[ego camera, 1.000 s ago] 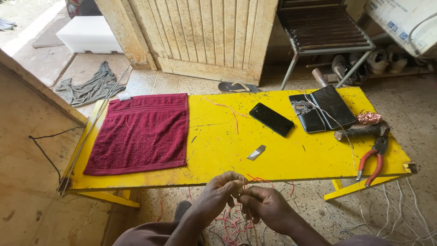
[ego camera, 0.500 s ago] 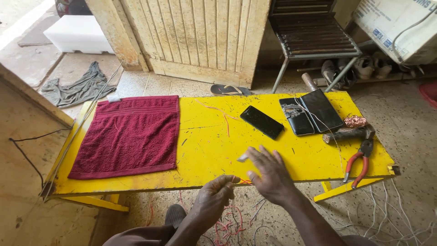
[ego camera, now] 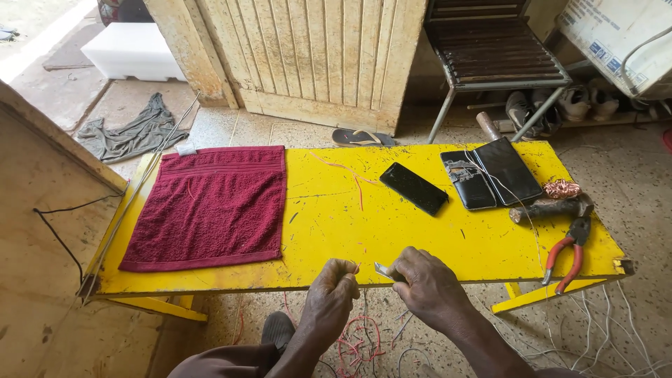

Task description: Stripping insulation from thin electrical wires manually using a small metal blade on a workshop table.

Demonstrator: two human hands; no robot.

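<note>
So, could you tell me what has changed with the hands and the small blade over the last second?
The right hand reached out to the small metal blade on the yellow table, took hold of it and drew it back to the near edge, beside the left hand, which stays pinched on a thin red wire. Towel, phone and pliers stayed put.

An informal repair workshop at a doorway is showing here: a scuffed yellow surface point(ego camera: 336, 231) is carrying red-handled pliers point(ego camera: 568, 252) at three o'clock, a coil of copper wire point(ego camera: 562, 189), a dark phone point(ego camera: 414, 188) and an opened device point(ego camera: 492, 172) at one o'clock. Loose wires point(ego camera: 360, 343) are lying on the concrete floor at six o'clock.
</note>
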